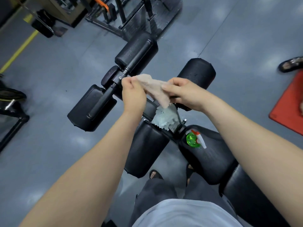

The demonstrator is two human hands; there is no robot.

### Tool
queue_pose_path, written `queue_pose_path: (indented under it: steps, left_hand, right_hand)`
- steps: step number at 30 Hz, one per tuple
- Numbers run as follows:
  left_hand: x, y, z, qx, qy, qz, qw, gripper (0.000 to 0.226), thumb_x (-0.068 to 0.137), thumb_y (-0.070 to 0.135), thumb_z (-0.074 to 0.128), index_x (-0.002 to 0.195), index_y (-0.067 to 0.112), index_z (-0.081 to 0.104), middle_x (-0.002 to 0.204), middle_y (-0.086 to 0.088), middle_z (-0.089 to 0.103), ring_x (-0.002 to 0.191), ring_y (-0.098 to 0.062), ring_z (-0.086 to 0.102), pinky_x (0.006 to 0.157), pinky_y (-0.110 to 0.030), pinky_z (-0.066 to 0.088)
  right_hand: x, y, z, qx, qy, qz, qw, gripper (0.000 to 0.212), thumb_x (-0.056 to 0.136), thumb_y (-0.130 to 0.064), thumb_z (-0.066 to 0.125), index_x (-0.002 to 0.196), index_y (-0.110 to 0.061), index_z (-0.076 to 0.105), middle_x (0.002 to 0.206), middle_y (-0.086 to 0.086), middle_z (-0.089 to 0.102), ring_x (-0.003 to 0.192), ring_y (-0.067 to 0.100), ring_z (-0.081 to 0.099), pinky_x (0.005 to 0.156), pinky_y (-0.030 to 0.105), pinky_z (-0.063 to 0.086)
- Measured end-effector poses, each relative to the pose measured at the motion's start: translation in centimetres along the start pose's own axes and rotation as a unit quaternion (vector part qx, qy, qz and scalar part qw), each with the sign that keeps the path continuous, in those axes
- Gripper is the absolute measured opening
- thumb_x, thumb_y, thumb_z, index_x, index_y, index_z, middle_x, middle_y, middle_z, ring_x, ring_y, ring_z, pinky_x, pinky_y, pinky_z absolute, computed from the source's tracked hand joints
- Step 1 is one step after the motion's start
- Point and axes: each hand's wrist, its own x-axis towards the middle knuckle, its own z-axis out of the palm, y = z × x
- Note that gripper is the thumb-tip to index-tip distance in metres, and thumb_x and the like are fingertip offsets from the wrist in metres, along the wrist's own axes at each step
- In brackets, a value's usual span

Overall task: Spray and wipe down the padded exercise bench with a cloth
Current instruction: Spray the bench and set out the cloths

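Observation:
A beige cloth (153, 87) is stretched between both hands above the black padded exercise bench (211, 154). My left hand (133, 94) pinches its left end, my right hand (182, 93) grips its right end. A second, pale blue cloth (165, 118) lies bunched in the gap between the bench pads below. A green spray bottle (194, 139) with a white and red nozzle stands on the bench seat pad at the lower right. Black roller pads (136, 51) sit beyond my hands, some with droplets on them.
Grey floor surrounds the bench. A yellow line (19, 49) crosses the far left. Black machine frames (131, 17) stand at the top. A red mat (290, 108) and another person's sandalled foot (291, 64) lie at the right edge. My own sandalled feet (155, 174) stand beside the bench.

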Motion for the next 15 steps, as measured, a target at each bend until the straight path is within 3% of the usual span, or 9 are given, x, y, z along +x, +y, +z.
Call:
queue_pose_path:
  steps: [3,7,12,15]
  left_hand:
    - [-0.7,0.4,0.2,0.007,0.037,0.005,0.999,0.017,0.106,0.026,0.038,0.103,0.016,0.052,0.095,0.008,0.058,0.083,-0.006,0.055,0.080,-0.027,0.047]
    - [-2.0,0.3,0.3,0.077,-0.009,0.089,0.993,0.017,0.105,0.030,0.047,0.098,0.018,0.056,0.086,0.013,0.057,0.074,0.005,0.052,0.071,-0.012,0.043]
    - [-3.3,-0.5,0.7,0.213,-0.056,0.144,0.965,0.020,0.102,0.042,0.053,0.099,0.025,0.063,0.099,0.011,0.051,0.077,0.006,0.052,0.071,-0.008,0.040]
    - [-4.1,-1.1,0.7,0.234,-0.068,0.193,0.951,0.021,0.103,0.039,0.052,0.096,0.021,0.061,0.076,0.012,0.052,0.065,-0.001,0.048,0.063,-0.016,0.039]
  right_hand:
    - [-2.4,1.3,-1.8,0.016,0.011,0.022,1.000,0.020,0.101,-0.035,0.061,0.095,-0.016,0.064,0.093,0.006,0.063,0.089,0.018,0.061,0.080,0.028,0.053]
    - [-4.7,4.8,-4.0,-0.009,0.056,0.066,0.996,0.023,0.103,-0.029,0.057,0.085,-0.015,0.062,0.073,0.000,0.059,0.070,0.016,0.057,0.067,0.027,0.047]
    - [-6.1,10.8,-5.0,-0.195,0.084,0.175,0.961,0.030,0.095,-0.039,0.061,0.078,-0.015,0.055,0.067,0.005,0.057,0.065,0.022,0.055,0.064,0.032,0.043]
    - [-6.3,13.6,-4.9,-0.339,0.086,0.234,0.907,0.030,0.089,-0.043,0.068,0.088,-0.016,0.055,0.086,0.006,0.069,0.083,0.026,0.062,0.073,0.035,0.047]
